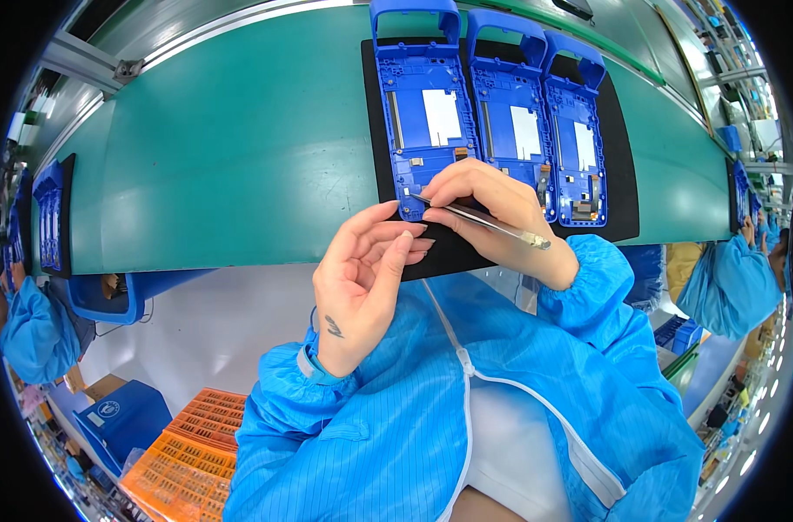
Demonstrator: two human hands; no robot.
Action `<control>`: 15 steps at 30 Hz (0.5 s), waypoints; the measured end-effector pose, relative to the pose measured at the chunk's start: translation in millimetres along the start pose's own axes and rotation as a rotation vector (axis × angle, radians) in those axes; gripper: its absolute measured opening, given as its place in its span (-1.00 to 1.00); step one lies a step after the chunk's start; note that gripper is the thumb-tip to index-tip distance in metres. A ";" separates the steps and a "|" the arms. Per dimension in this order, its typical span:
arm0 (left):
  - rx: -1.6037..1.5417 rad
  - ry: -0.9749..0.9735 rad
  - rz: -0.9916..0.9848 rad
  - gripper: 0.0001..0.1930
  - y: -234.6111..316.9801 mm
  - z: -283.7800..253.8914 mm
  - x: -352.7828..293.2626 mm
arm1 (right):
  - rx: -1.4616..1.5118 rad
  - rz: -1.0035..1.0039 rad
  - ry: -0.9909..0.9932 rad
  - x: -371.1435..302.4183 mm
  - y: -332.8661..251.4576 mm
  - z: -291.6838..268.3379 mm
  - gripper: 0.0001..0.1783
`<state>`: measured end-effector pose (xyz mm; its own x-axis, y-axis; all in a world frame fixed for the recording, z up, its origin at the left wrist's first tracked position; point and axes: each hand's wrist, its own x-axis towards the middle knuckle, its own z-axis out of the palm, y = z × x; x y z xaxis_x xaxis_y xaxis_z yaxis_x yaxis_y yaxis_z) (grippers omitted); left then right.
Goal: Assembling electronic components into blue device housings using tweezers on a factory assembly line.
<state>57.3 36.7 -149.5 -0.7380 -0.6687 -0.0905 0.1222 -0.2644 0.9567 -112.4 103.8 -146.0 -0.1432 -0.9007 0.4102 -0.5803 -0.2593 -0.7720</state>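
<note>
Three blue plastic housings stand in a row on a black mat; the left housing, the middle housing and the right housing each have a raised loop frame at the far end and a white rectangle inside. My right hand is closed around slim metal tweezers, their tip down at the near end of the left housing. What the tip touches is too small to make out. Beside that near corner, my left hand is open, fingers loosely bent, index fingertip at the housing's edge.
The black mat lies on a green bench. Below the bench at left are a blue bin and stacked orange crates. Co-workers in blue sleeves work at far left and far right, near more blue housings.
</note>
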 end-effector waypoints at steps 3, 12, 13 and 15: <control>-0.025 0.028 -0.012 -0.64 2.7 1.1 0.7 | -0.005 -0.028 0.022 -0.5 0.2 -0.9 -0.79; -0.161 -0.016 -0.148 -0.79 3.5 9.5 2.0 | 0.135 0.023 -0.075 -21.6 -22.2 -16.4 -0.76; -0.163 -0.022 -0.149 -0.79 4.3 9.8 2.5 | 0.166 0.053 -0.024 -25.9 -19.7 -21.0 -0.76; -0.139 -0.030 -0.185 -0.77 5.9 10.9 3.4 | 0.176 0.126 0.064 -36.0 -12.5 -30.4 -0.79</control>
<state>48.2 40.4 -141.1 -0.7752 -0.5799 -0.2505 0.0716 -0.4748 0.8772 -124.4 150.0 -136.3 -0.2593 -0.9075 0.3304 -0.4064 -0.2078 -0.8898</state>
